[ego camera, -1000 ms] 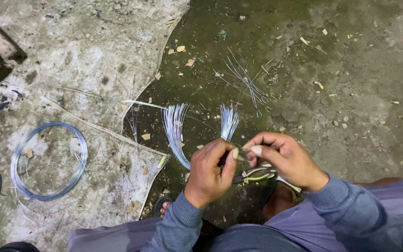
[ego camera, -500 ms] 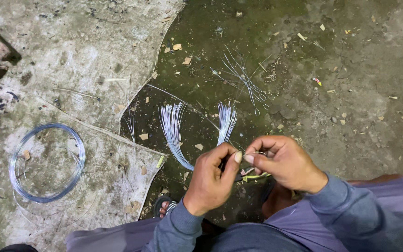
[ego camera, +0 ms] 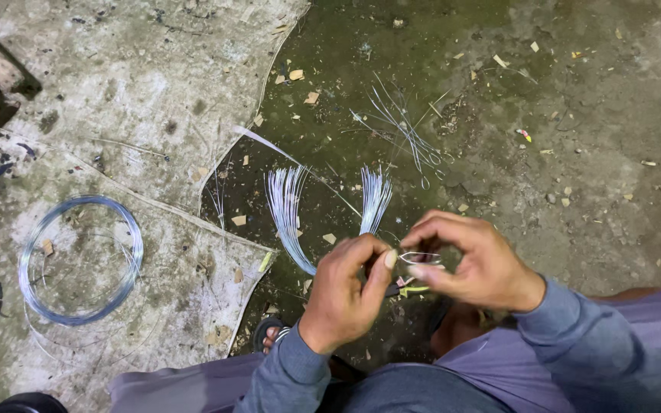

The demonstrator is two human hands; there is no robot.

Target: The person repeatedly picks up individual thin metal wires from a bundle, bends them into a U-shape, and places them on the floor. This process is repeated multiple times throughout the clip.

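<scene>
Left hand (ego camera: 342, 294) closed on wire bundle (ego camera: 292, 214), ends fanned up-left of fist. Right hand (ego camera: 476, 264) pinches wire loop (ego camera: 420, 258), just right of left thumb. Pliers (ego camera: 407, 289) on floor under hands. Wire coil (ego camera: 78, 260) well left of bundle; bent ties (ego camera: 411, 138) above it

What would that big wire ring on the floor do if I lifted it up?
The wire coil would probably sag and wobble, since its strands look thin. It likely feels light, being mostly hollow. Loose loops spread around its edge, so some might spring out or tangle.
</scene>
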